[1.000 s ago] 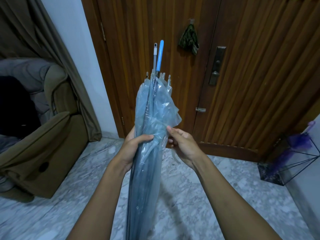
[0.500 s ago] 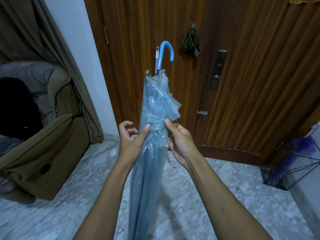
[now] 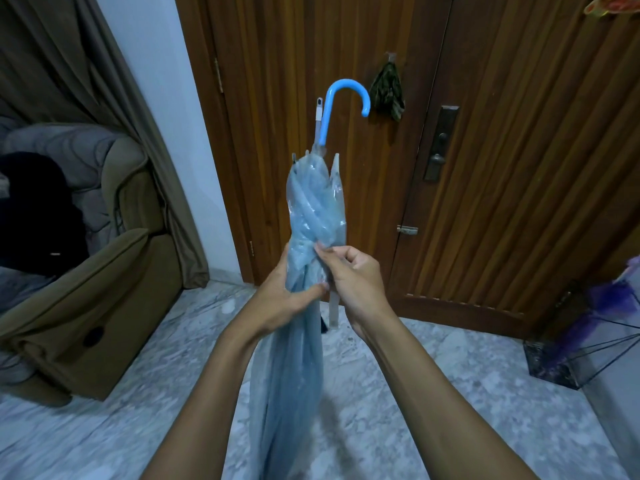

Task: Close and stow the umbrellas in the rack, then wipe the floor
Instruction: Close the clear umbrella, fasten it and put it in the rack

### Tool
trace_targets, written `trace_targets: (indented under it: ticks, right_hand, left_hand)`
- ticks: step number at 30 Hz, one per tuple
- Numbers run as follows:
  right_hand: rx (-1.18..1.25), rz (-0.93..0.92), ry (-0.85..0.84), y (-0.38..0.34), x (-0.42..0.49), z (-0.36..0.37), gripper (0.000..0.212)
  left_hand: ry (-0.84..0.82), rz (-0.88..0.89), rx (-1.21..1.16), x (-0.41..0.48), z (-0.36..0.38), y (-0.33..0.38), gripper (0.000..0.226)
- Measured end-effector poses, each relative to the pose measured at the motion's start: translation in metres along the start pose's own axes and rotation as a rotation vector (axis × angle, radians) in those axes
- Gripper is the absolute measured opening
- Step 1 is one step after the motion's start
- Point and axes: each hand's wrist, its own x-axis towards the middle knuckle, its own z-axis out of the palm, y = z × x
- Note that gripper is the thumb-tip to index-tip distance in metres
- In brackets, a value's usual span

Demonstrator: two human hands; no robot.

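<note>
A folded, translucent pale-blue umbrella [image 3: 313,206] stands upright in front of me, its blue hooked handle [image 3: 341,102] at the top. My left hand [image 3: 282,299] is wrapped around the gathered canopy at mid-height. My right hand [image 3: 353,278] pinches the plastic folds on the right side, beside the left hand; a clear strap [image 3: 333,311] hangs below it. At the right edge a black wire rack [image 3: 588,351] stands on the marble floor [image 3: 433,375] with a purple umbrella [image 3: 613,296] in it.
A wooden double door [image 3: 502,168] with a lock plate fills the wall ahead. An olive armchair [image 3: 79,299] and a curtain [image 3: 114,98] stand at the left. A green cloth [image 3: 388,90] hangs on a door hook.
The umbrella has turned, so the hooked handle now faces right. The loose canopy folds are gathered tighter. My right hand has closed onto the folds, and the strap now hangs free below.
</note>
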Motion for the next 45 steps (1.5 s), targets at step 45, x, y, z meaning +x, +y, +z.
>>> trace_targets:
  ticks: [45]
  right_hand:
    - [-0.135, -0.096, -0.205, -0.003, 0.007, 0.011, 0.021]
  left_hand:
    - [0.641, 0.302, 0.185, 0.024, -0.047, 0.051, 0.006]
